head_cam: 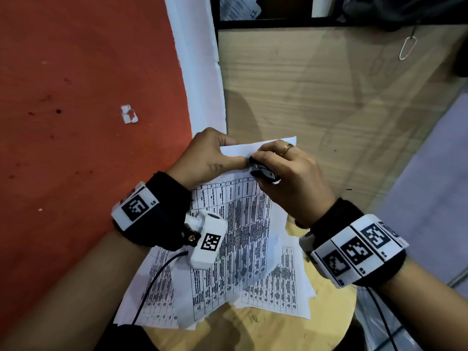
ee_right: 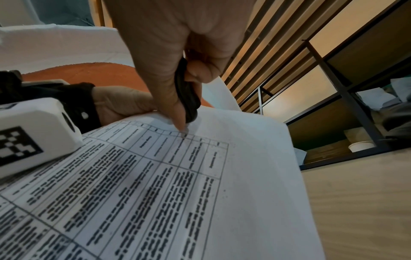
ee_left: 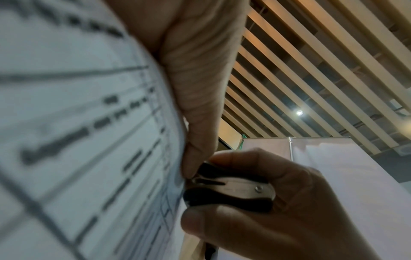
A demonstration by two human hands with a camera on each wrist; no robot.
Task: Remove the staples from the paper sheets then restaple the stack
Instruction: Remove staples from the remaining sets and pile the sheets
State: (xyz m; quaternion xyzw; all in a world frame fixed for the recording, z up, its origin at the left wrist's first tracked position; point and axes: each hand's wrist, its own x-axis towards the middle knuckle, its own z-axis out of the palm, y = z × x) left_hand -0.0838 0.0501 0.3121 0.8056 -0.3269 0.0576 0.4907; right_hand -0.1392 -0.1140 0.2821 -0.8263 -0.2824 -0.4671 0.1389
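Printed paper sheets (head_cam: 235, 239) with tables lie fanned on a round wooden stool (head_cam: 266, 328). My left hand (head_cam: 210, 153) pinches the lifted top edge of the sheets (ee_left: 89, 140). My right hand (head_cam: 286, 168) grips a black and metal staple remover (head_cam: 263, 169), its claws against the paper edge beside my left thumb. In the left wrist view the staple remover (ee_left: 229, 190) sits squeezed between right thumb and finger, at the edge of the sheets. In the right wrist view the staple remover (ee_right: 186, 95) points down onto the top sheet (ee_right: 222, 184). No staple is visible.
An orange wall (head_cam: 88, 97) with a white foam edge (head_cam: 200, 72) stands at left. A wooden panel (head_cam: 329, 97) and a dark shelf with a white cup (head_cam: 321, 6) are behind. A metal clip (head_cam: 407, 48) hangs at upper right.
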